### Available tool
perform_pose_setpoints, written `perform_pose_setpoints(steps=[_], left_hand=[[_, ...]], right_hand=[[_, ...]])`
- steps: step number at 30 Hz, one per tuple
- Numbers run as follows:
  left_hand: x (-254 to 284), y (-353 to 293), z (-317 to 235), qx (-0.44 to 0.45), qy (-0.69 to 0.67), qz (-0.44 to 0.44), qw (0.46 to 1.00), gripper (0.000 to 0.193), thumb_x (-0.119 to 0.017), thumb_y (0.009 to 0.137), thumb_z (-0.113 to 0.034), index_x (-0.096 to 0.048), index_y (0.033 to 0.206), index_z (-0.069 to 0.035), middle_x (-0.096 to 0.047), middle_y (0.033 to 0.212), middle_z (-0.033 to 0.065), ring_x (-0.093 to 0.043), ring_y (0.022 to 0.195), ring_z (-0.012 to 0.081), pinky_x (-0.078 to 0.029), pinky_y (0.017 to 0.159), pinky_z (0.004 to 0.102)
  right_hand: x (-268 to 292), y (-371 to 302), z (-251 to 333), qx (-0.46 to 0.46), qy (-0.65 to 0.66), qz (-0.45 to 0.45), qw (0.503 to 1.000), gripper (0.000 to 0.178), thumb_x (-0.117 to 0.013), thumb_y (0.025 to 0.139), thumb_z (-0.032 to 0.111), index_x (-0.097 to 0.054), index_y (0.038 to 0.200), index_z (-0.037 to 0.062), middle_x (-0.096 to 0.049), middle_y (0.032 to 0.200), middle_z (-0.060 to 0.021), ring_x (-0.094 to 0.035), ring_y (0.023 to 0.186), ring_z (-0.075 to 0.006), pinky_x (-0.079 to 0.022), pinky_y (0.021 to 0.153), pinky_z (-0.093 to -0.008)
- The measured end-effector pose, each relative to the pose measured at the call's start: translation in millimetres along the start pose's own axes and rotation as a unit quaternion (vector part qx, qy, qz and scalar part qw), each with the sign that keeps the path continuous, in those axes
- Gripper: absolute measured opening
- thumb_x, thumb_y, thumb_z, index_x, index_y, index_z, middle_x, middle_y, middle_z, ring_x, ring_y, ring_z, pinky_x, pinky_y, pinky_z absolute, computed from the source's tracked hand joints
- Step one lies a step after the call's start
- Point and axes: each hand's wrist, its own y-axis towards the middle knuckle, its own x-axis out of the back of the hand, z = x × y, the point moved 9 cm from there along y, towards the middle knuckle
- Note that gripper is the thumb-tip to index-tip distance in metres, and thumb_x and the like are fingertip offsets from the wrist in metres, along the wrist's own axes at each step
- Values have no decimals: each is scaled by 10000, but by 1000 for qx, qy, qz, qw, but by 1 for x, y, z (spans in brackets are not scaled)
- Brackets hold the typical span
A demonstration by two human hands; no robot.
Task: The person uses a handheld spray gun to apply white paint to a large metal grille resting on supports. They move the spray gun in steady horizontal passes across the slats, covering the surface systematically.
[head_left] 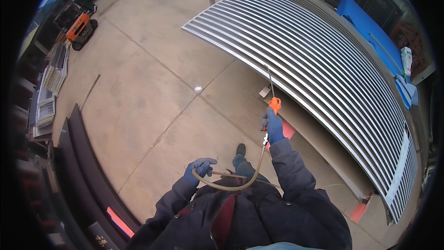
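Observation:
In my gloved right hand (274,127) is an orange air blow gun (274,105), with my fingers closed round its handle. Its long thin nozzle (272,83) points away from me, and the bent tip reaches the near edge of a large slatted metal panel (296,51). From the metal coupling (265,139) under the handle a tan hose (255,172) curves down in front of my body. My left hand (199,170), also gloved in blue, is closed on a loop of this hose at waist height, forefinger sticking out.
The panel rests raised above the concrete floor (152,83), with pink-red pieces (358,212) low beside it. Blue sheeting (370,32) lies beyond it. Dark long profiles (88,166) and stacked frames (48,95) stand at left. An orange machine (77,28) is parked far left.

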Motion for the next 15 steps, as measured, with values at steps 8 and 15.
perform_pose_setpoints(steps=[8, 15], left_hand=[[14, 66, -74, 9, 64, 20, 998, 322, -538, 991, -267, -654, 1188, -41, -643, 767, 13, -569, 755, 78, -407, 650, 215], [17, 135, -98, 65, 19, 102, 993, 320, -519, 1022, -237, -608, 1226, -7, -643, 968, 18, -585, 839, 69, -495, 795, 228]], right_hand=[[-64, 87, 3, 7, -20, 36, 999, 472, -565, 954, 482, -569, 858, 20, -488, 564, -23, -469, 452, -136, -434, 444, -308], [-91, 131, 10, -45, -25, 45, 998, 465, -568, 955, 481, -565, 853, 27, -512, 589, -23, -498, 473, -135, -433, 449, -307]])
